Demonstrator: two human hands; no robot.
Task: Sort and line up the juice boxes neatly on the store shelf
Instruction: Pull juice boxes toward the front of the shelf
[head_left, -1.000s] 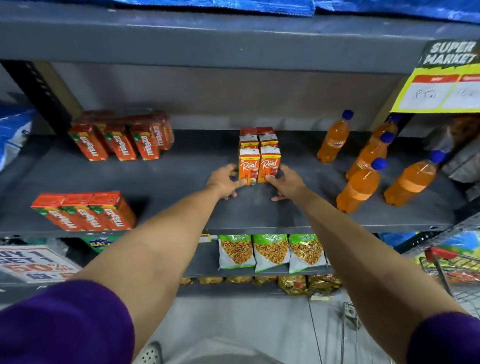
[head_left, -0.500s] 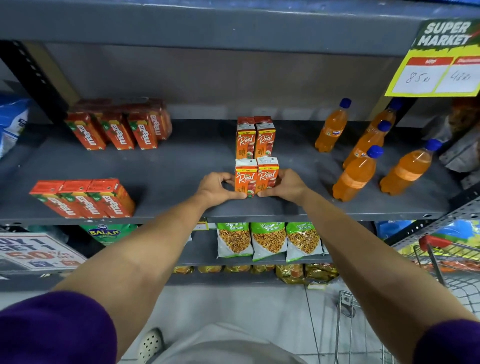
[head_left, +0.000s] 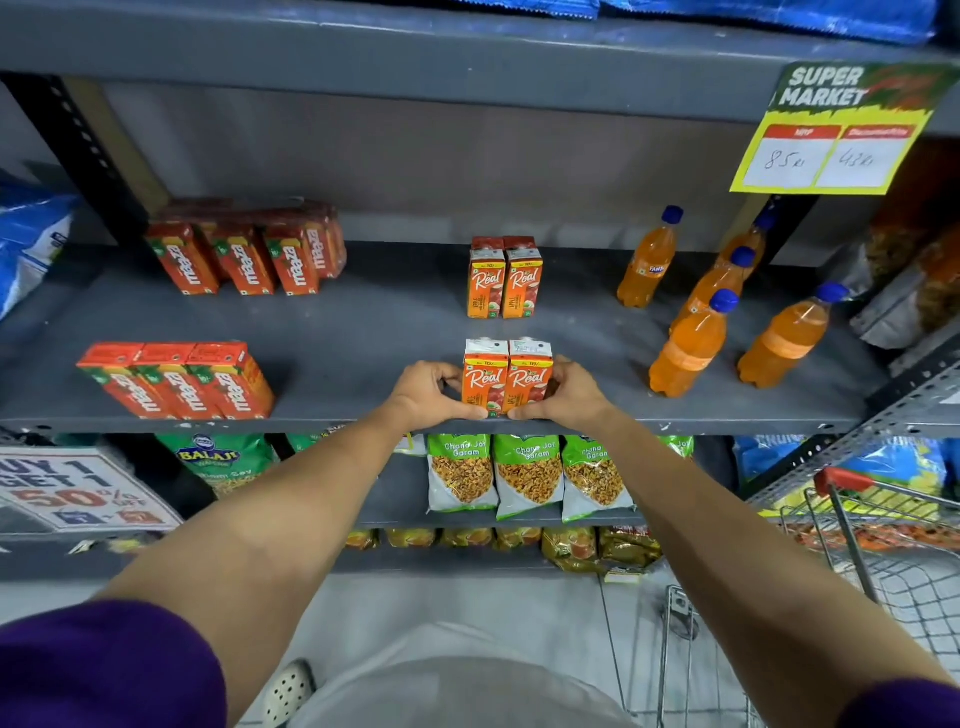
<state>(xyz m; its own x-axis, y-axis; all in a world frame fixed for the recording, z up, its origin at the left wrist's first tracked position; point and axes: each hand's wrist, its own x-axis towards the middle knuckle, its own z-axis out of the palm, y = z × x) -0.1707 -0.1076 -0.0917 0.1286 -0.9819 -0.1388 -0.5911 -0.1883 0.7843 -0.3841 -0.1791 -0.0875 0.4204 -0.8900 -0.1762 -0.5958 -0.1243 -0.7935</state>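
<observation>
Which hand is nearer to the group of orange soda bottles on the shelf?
The right hand. It holds the right side of the front Real juice boxes, on the side toward the soda bottles. The left hand is on the boxes' far side, farther away.

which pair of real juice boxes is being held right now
The front pair of Real boxes at the shelf edge, pressed between left hand and right hand; the back pair stands untouched.

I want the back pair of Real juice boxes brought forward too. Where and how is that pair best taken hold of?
Take the back pair of Real juice boxes as one block: palms on the two outer side faces, low down, coming from the front. They stand upright, side by side and touching, with bare shelf on both sides. The left hand and right hand hold the front pair this way.
</observation>
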